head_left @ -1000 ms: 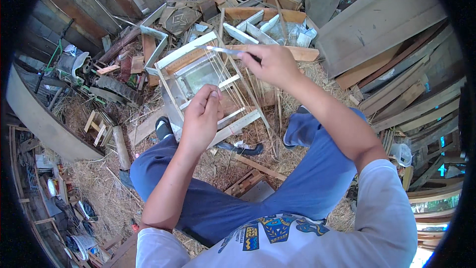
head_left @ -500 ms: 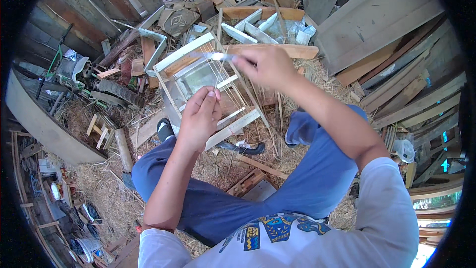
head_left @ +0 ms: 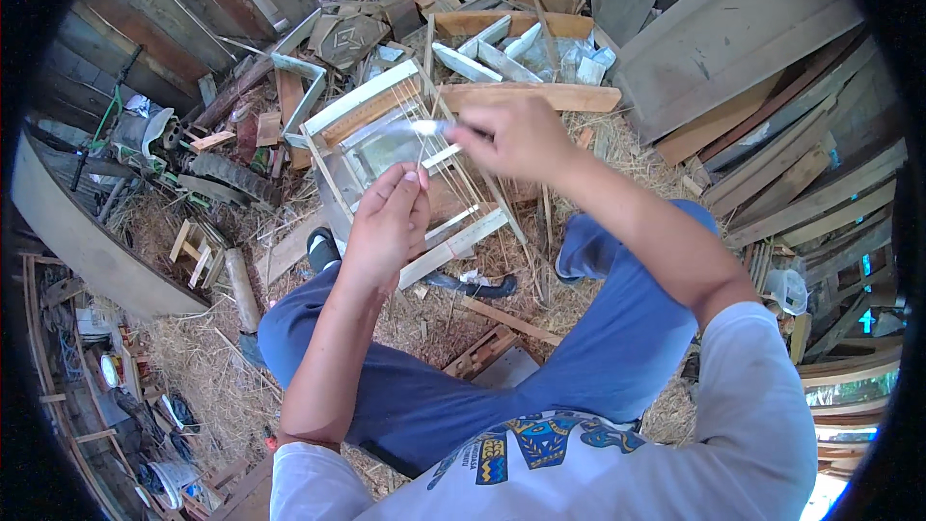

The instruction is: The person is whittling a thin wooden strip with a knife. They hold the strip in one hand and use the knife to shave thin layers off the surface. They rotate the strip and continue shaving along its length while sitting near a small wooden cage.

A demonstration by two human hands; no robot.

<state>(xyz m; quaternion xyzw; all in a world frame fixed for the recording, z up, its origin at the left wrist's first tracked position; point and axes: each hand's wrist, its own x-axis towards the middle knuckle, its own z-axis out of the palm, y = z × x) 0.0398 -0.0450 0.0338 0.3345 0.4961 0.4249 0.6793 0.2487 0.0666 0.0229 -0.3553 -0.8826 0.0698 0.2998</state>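
Observation:
My right hand grips a knife, its blade blurred by motion and pointing left. Just below it, my left hand pinches a thin light stick between thumb and fingers. Beyond both hands a light wooden frame with crossbars and several slender sticks sits between my feet, partly hidden by my hands. A pane or sheet of pale, see-through material shows inside it.
Scrap boards lie beyond the frame on straw-covered ground. A large panel and planks lean at right. A small wheeled vehicle and a curved sheet stand at left, a white bucket at lower left.
My right hand has shifted slightly left and down with the knife, the blade now blurred over the stick. My left hand has moved a little down and left, still pinching.

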